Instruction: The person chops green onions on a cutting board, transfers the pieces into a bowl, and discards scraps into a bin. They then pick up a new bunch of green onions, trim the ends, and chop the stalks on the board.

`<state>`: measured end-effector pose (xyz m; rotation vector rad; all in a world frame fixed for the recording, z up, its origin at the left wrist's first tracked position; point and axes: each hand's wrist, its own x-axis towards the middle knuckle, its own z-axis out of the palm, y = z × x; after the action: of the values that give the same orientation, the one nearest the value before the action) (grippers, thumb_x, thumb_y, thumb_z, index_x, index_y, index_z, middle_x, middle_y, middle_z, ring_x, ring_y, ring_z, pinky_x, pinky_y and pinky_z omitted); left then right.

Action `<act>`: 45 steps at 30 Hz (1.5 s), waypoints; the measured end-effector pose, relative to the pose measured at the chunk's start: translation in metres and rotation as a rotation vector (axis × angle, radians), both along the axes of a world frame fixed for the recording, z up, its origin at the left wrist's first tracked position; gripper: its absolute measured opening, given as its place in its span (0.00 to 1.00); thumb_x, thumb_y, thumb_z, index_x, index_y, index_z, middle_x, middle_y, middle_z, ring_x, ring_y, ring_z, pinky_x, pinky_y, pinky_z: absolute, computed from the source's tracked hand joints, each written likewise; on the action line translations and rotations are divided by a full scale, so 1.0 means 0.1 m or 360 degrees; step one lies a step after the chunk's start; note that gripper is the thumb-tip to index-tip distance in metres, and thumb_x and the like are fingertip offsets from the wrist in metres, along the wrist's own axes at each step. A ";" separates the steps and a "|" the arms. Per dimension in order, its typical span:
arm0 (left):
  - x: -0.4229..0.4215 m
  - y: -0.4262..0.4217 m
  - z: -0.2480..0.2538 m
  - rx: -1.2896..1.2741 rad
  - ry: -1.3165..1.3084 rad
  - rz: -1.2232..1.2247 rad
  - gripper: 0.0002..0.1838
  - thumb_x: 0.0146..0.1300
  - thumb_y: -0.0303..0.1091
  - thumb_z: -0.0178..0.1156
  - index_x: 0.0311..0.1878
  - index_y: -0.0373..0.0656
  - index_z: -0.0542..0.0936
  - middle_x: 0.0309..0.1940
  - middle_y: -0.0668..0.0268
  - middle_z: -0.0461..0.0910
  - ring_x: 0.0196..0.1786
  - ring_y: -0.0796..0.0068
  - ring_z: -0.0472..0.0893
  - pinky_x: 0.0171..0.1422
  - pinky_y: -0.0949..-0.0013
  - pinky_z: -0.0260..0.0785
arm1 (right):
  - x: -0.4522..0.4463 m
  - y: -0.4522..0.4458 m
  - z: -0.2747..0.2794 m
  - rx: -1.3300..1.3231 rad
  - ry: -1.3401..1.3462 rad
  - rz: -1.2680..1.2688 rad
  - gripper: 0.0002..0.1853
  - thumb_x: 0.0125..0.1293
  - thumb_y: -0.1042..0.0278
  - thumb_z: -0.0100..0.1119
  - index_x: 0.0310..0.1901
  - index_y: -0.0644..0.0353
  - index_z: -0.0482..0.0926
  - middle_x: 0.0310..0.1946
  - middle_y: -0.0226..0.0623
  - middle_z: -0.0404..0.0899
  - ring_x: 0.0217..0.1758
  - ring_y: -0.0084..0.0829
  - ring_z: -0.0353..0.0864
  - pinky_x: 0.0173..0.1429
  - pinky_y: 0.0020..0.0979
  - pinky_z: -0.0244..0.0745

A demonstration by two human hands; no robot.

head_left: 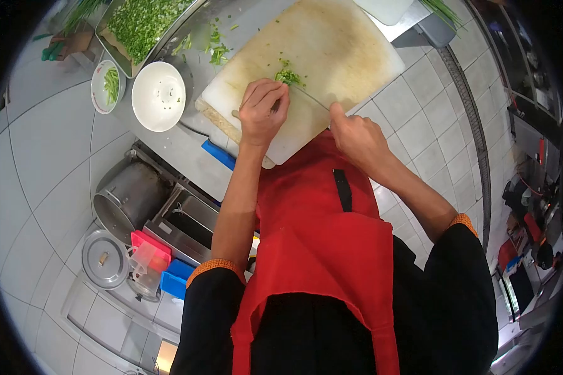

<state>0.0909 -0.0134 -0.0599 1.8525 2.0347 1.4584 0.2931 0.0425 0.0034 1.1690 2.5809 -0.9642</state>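
Note:
My right hand [360, 139] is closed around the handle of a knife, which the fingers hide. The thin blade [311, 98] reaches left across the cutting board [344, 44] towards my left hand [264, 112]. That hand is closed over the board, its fingers curled in; what they hold, if anything, is hidden. Just beyond its knuckles lies a small heap of chopped green onion [288, 77], close to the knife tip. The board is pale and stained, and sits at an angle in front of my red apron.
Left of the board stand a white bowl [158, 103] with a few bits inside and a smaller bowl [99, 94] of cut greens. A metal tray [169, 31] holds chopped green onion. A blue handle [219, 154] lies by the board's left edge. Below is a large pot [128, 194].

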 end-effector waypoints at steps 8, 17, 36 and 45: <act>-0.01 0.00 0.00 -0.0024 -0.0010 0.0004 0.09 0.46 0.17 0.72 0.31 0.39 0.85 0.33 0.63 0.84 0.39 0.64 0.83 0.43 0.67 0.78 | -0.32 0.04 -0.14 0.0035 -0.0103 -0.0014 0.04 0.65 0.73 0.47 0.38 0.61 0.64 0.20 0.53 0.79 0.26 0.56 0.83 0.30 0.54 0.77; 0.00 -0.02 0.03 -0.0042 0.0044 -0.0010 0.09 0.47 0.17 0.72 0.31 0.39 0.85 0.33 0.63 0.83 0.38 0.64 0.83 0.41 0.68 0.78 | 0.34 -0.15 -0.08 -0.0046 -0.0285 -0.0016 0.07 0.68 0.68 0.48 0.40 0.60 0.63 0.20 0.53 0.78 0.25 0.57 0.80 0.27 0.55 0.74; 0.02 -0.05 0.03 -0.0038 0.0022 0.0105 0.08 0.46 0.19 0.72 0.30 0.40 0.84 0.33 0.63 0.84 0.38 0.65 0.84 0.42 0.68 0.79 | -0.07 0.00 -0.05 0.0053 0.0040 0.0030 0.07 0.65 0.71 0.51 0.37 0.61 0.64 0.18 0.52 0.78 0.22 0.55 0.81 0.26 0.52 0.76; 0.02 -0.05 0.01 -0.0049 -0.0009 0.0101 0.08 0.45 0.19 0.72 0.29 0.40 0.84 0.32 0.64 0.84 0.39 0.64 0.84 0.42 0.67 0.78 | -0.15 -0.05 -0.09 0.0101 -0.0079 0.0044 0.06 0.65 0.72 0.50 0.37 0.60 0.63 0.18 0.52 0.78 0.22 0.55 0.81 0.25 0.52 0.77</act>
<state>0.0930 -0.0186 -0.0591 1.7861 2.1200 1.4359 0.2784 0.0376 -0.0054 1.1539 2.5992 -0.8430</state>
